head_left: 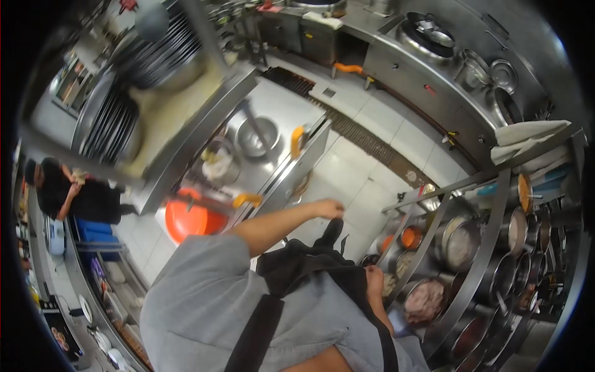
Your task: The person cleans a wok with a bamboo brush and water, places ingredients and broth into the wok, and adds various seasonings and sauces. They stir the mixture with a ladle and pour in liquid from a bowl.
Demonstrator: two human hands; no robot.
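Observation:
My left hand (330, 209) is stretched forward over the tiled floor, its fingers loosely curled with nothing visible in them. Just below it shows a black shoe (331, 232). My right hand (373, 280) hangs low beside my black apron (310, 266), close to the metal rack; its fingers are mostly out of sight. On the rack nearest that hand stands a pot of pale pinkish food (425, 300). Left of my left hand is a steel counter (282, 102) bearing a metal bowl (257, 136), with a large orange basin (195, 217) in front.
A rack (496, 211) of several food pots runs along the right. Stacked dark plates (108, 118) fill an upper shelf on the left. Cooking stations with a wok (427, 37) line the back, beyond a floor drain (359, 133). Another person (80, 195) stands at far left.

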